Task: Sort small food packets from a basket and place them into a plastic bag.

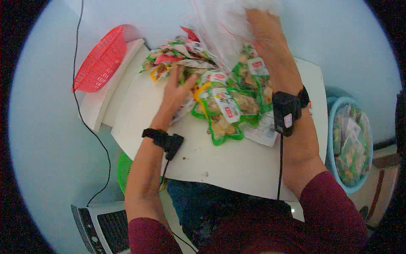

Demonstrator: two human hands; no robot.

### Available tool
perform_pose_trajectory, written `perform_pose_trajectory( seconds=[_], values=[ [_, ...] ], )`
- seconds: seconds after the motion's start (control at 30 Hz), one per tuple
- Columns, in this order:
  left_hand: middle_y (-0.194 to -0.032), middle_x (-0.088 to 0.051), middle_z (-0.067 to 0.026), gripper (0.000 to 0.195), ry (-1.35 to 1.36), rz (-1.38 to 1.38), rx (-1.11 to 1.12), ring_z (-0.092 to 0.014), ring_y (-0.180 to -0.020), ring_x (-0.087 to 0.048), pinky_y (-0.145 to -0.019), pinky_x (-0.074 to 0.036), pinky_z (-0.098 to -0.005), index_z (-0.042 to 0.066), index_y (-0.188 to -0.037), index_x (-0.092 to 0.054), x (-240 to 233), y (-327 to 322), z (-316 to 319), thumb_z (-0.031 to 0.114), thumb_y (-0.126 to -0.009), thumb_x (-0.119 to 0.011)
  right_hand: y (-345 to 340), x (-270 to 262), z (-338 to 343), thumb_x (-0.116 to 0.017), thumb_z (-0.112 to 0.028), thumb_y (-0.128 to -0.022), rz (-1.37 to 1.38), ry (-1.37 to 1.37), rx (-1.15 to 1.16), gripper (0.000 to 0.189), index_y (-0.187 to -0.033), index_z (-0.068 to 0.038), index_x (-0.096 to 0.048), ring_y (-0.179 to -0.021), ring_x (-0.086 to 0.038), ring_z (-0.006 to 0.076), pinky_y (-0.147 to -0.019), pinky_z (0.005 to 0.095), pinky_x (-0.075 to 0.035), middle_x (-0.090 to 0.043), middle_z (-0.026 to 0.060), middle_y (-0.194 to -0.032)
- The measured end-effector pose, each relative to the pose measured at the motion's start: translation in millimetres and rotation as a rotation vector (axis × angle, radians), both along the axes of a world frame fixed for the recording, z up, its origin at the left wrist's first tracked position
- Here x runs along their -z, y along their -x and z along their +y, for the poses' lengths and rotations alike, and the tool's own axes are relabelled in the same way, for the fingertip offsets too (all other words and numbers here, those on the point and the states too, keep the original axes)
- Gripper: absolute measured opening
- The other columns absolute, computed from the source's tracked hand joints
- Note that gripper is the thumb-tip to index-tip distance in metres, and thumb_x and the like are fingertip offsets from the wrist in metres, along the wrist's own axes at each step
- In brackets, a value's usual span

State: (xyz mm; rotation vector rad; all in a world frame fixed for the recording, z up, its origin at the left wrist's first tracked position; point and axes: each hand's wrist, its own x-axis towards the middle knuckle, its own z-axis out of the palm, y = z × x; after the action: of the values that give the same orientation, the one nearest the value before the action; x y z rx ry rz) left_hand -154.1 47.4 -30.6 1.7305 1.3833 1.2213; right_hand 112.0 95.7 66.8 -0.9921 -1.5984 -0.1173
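My left hand (pixel 178 92) lies over a heap of small snack packets (pixel 180 52), its fingers spread and a little blurred. Higher up on the right, my right hand (pixel 262 20) reaches into or behind a clear plastic bag (pixel 219 28), whose folds hide the fingers. Below the bag, several green-edged clear food packets (pixel 233 103) with pale contents and white labels are piled on a white tabletop (pixel 190 152). One white packet (pixel 261 130) lies face down under my right forearm. A yellow-edged packet (pixel 160 72) rests at the heap's left side.
A red plastic basket (pixel 103 60) tilts on a white ledge to the left. Beyond the table's right edge stands a light blue tub (pixel 331 143) of packets. A green basket (pixel 123 171) shows below left, near a heater-like appliance (pixel 101 225). A black cable (pixel 77 104) hangs at left.
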Motion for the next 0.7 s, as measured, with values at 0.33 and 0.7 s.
perform_pose_trajectory(
  seconds=[0.33,0.7],
  values=[
    [-0.125,-0.055,-0.0212,0.075,0.016,0.436,0.179,-0.028,-0.115,-0.053,-0.101,-0.038,-0.0347,-0.001,-0.132,-0.047,-44,-19,-29,0.048,-0.078,-0.067,3,2,4,-0.052,-0.024,-0.083,-0.069,0.038,0.069,0.033,-0.11,-0.009,-0.062,-0.111,-0.052,0.0302,-0.102,0.056,-0.028,-0.062,0.011,-0.113],
    [-0.115,-0.062,-0.0181,0.068,-0.066,0.202,-0.227,-0.025,-0.105,-0.059,-0.094,-0.043,-0.0334,0.0,-0.129,-0.052,-48,100,64,0.05,-0.084,-0.061,18,66,-9,-0.054,-0.027,-0.083,-0.721,0.306,0.532,0.035,-0.109,-0.006,-0.065,-0.113,-0.052,0.0358,-0.103,0.0611,-0.025,-0.063,0.015,-0.112]
  ],
)
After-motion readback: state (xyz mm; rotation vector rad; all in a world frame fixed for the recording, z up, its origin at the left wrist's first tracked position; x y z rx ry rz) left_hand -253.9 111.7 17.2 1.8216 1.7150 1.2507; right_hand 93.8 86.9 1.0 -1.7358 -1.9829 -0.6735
